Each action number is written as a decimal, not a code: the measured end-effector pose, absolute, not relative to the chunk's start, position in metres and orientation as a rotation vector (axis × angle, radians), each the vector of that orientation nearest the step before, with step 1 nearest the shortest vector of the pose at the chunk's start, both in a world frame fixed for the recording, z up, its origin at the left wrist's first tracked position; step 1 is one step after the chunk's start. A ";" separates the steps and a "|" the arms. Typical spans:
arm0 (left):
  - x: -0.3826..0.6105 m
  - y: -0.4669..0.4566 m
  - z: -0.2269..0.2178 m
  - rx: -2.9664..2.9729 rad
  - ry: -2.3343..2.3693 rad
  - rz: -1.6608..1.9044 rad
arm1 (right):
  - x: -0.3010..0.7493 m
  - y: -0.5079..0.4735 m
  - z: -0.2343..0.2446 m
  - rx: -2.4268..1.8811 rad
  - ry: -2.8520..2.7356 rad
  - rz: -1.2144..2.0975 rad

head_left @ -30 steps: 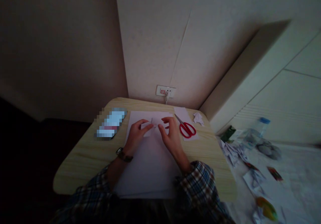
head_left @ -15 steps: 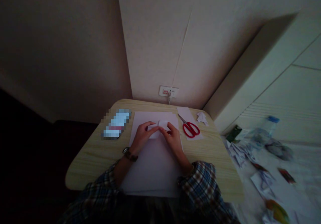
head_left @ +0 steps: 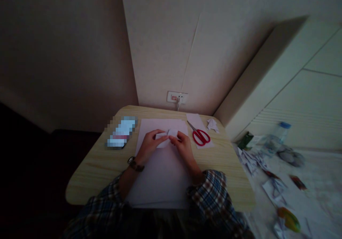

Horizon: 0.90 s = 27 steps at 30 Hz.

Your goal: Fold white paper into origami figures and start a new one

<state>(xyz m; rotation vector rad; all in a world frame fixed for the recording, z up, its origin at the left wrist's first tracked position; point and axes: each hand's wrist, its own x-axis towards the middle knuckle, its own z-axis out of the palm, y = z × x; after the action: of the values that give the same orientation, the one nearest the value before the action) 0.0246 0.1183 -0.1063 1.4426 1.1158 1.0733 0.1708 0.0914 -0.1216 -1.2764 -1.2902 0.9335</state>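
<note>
A small folded piece of white paper (head_left: 168, 137) lies on a large white sheet (head_left: 162, 171) in the middle of the light wooden table (head_left: 101, 164). My left hand (head_left: 149, 145) pinches its left side with curled fingers; a watch is on that wrist. My right hand (head_left: 183, 147) presses and pinches its right side, fingertips meeting the left hand's at the paper's middle. Both forearms wear plaid sleeves.
Red-handled scissors (head_left: 200, 135) lie on a paper strip right of my hands, a small folded paper figure (head_left: 212, 125) behind them. A blurred-out flat object (head_left: 120, 132) lies at the left. Paper scraps (head_left: 251, 160), a plastic bottle (head_left: 275, 139) and wrappers litter the white surface at right. A wall socket (head_left: 176, 97) is behind the table.
My right hand has closed in from an open, lifted pose onto the folded paper, meeting my left hand. The camera view shifted slightly.
</note>
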 end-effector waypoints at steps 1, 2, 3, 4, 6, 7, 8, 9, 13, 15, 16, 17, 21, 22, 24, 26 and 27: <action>0.024 0.119 -0.106 1.451 1.112 1.063 | 0.171 0.091 -0.121 -1.273 -1.286 0.939; 0.024 0.119 -0.106 1.458 1.111 1.054 | 0.171 0.091 -0.120 -1.273 -1.282 0.944; 0.024 0.119 -0.105 1.465 1.111 1.047 | 0.170 0.091 -0.120 -1.272 -1.280 0.950; 0.024 0.119 -0.105 1.469 1.112 1.047 | 0.170 0.091 -0.119 -1.271 -1.276 0.955; 0.024 0.120 -0.106 1.474 1.114 1.054 | 0.169 0.090 -0.118 -1.275 -1.274 0.956; 0.024 0.120 -0.107 1.476 1.116 1.063 | 0.169 0.090 -0.118 -1.282 -1.280 0.948; 0.024 0.120 -0.107 1.477 1.116 1.073 | 0.169 0.090 -0.118 -1.290 -1.294 0.934; 0.023 0.121 -0.107 1.479 1.112 1.083 | 0.169 0.090 -0.118 -1.299 -1.310 0.917; 0.023 0.121 -0.107 1.484 1.102 1.100 | 0.170 0.090 -0.118 -1.304 -1.327 0.916; 0.023 0.120 -0.106 1.473 1.097 1.098 | 0.170 0.090 -0.118 -1.281 -1.299 0.944; 0.023 0.120 -0.105 1.464 1.096 1.096 | 0.170 0.090 -0.118 -1.270 -1.288 0.950; 0.023 0.119 -0.104 1.456 1.096 1.093 | 0.170 0.090 -0.118 -1.262 -1.283 0.950; 0.024 0.118 -0.103 1.446 1.097 1.079 | 0.168 0.089 -0.118 -1.266 -1.295 0.936; 0.024 0.118 -0.104 1.448 1.097 1.068 | 0.168 0.089 -0.118 -1.267 -1.294 0.932; 0.024 0.118 -0.104 1.452 1.087 1.015 | 0.168 0.089 -0.118 -1.264 -1.276 0.931; 0.024 0.118 -0.104 1.483 1.052 0.941 | 0.169 0.090 -0.117 -1.275 -1.256 0.948; 0.024 0.117 -0.103 1.508 1.032 0.913 | 0.169 0.090 -0.117 -1.286 -1.248 0.959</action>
<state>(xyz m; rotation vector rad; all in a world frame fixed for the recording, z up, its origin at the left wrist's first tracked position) 0.0239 0.1173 -0.1035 1.5080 1.0319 0.9130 0.1689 0.0900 -0.1168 -1.2862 -1.2481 0.9588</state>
